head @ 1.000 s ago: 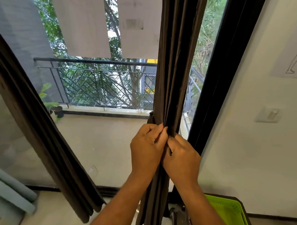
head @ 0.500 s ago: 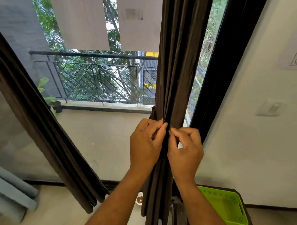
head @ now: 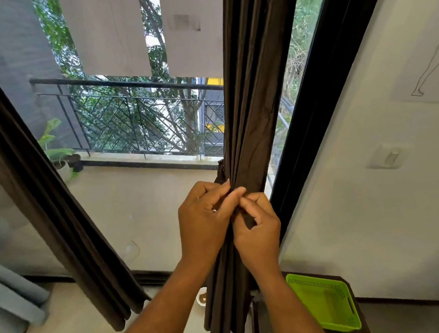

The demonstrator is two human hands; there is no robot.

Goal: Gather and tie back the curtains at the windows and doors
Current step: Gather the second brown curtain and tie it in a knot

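The left hand (head: 205, 217) and the right hand (head: 260, 227) are touching each other at the front of the gathered dark brown curtain (head: 251, 102), and both are pinching its folds between the fingertips. This curtain is hanging in a narrow bunch just beside the black window frame (head: 309, 112). A second dark curtain (head: 52, 211) is hanging well apart at the left. A green basket (head: 325, 300) is standing low at the right.

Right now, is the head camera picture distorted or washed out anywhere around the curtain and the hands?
Head view: wide-angle bend makes the window frame and left curtain lean outward; daylight behind leaves the gathered curtain dark, folds hard to read; left hand and right hand sharp and evenly lit; sky between the trees blown white.
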